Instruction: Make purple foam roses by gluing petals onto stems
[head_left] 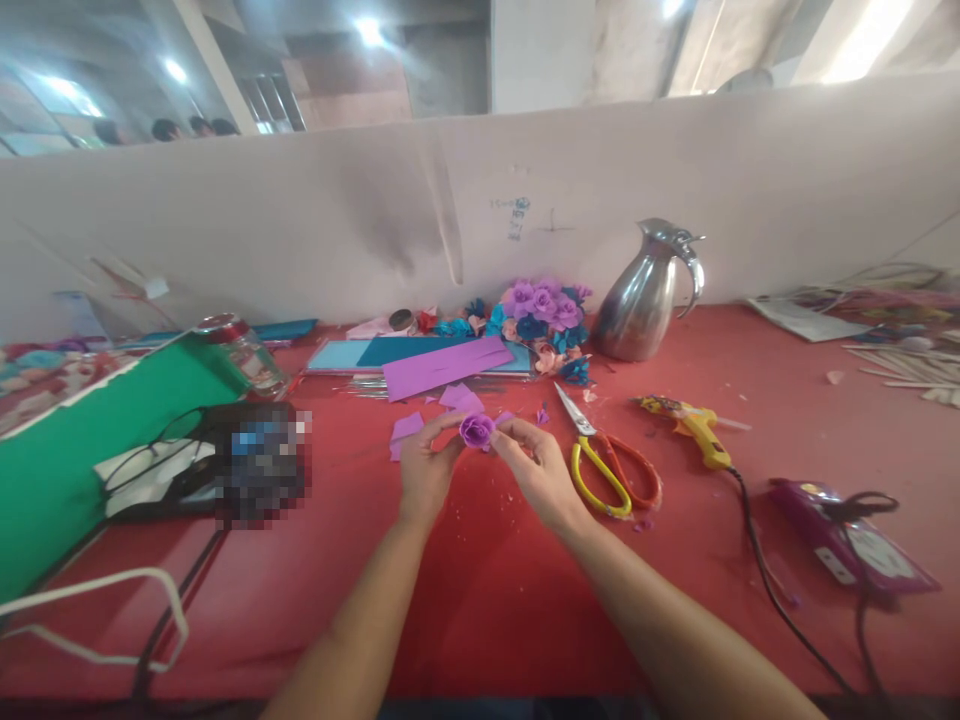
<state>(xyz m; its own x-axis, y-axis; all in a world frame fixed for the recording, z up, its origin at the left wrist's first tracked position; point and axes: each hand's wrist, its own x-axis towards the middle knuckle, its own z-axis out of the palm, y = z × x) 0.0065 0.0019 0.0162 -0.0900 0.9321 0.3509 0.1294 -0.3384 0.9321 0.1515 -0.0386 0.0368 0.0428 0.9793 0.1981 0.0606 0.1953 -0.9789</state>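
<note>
A purple paper rose [477, 430] is held up between my two hands, its curled petals facing me. My left hand [429, 462] pinches it from the left with thumb and forefinger. From the right, the fingertips of my right hand [534, 465] press at its petal edge. Cut purple paper pieces [406, 432] lie just behind my left hand. Farther back, a long purple paper strip [448, 366] rests across blue sheets [337, 356]. Scissors [611, 465] with yellow and red handles lie partly open to the right of my right hand.
Finished paper flowers [544, 305] are heaped at the back beside a steel jug [646, 295]. A yellow glue gun [701, 435] with a cord and a purple box [855, 540] lie at right. At left are a glass jar [244, 352], a black bag [202, 455] and a green panel [120, 455].
</note>
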